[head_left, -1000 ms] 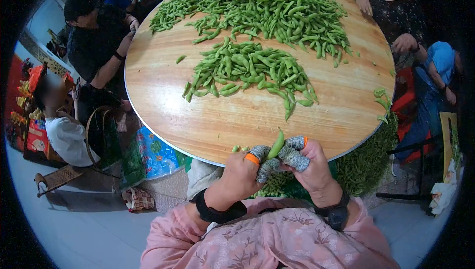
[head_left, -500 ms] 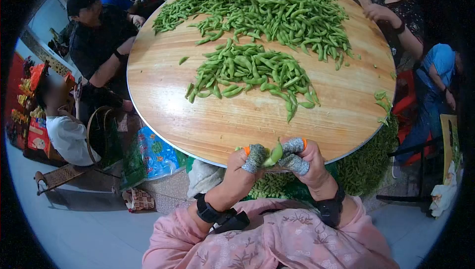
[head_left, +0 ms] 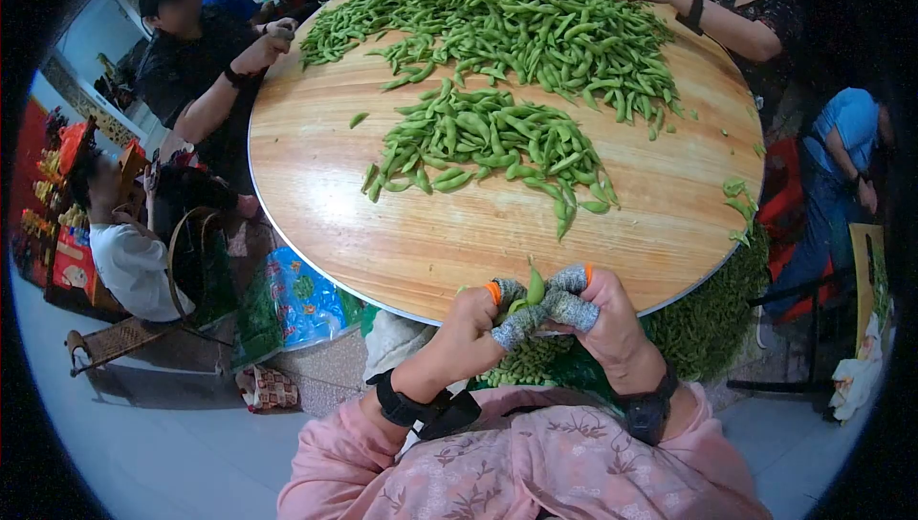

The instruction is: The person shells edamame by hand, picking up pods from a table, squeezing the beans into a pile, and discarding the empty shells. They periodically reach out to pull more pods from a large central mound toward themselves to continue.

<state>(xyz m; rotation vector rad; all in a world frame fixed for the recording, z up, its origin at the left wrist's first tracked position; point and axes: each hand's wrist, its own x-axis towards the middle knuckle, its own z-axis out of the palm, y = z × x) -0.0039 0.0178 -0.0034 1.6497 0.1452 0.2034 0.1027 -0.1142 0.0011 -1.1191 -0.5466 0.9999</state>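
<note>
Between my two hands is a green edamame pod, pinched near the table's front edge. Grey knitted sleeves cover the thumb and a finger of my left hand, and it is closed on the pod. My right hand, with similar sleeves, is closed against the pod from the other side. Fingertips partly hide the pod's lower part. Below my hands lie shelled beans, partly covered by my wrists. A small pile of pods lies ahead on the round wooden table.
A large heap of pods covers the table's far side. A few opened pods lie at the right edge, above a mass of green husks on the floor. Co-workers sit left and right; a blue plastic bag lies at left.
My hands have drawn closer together around the pod, which now stands more upright. The person at right has reached a hand to the big heap; the person at left has raised their hands.
</note>
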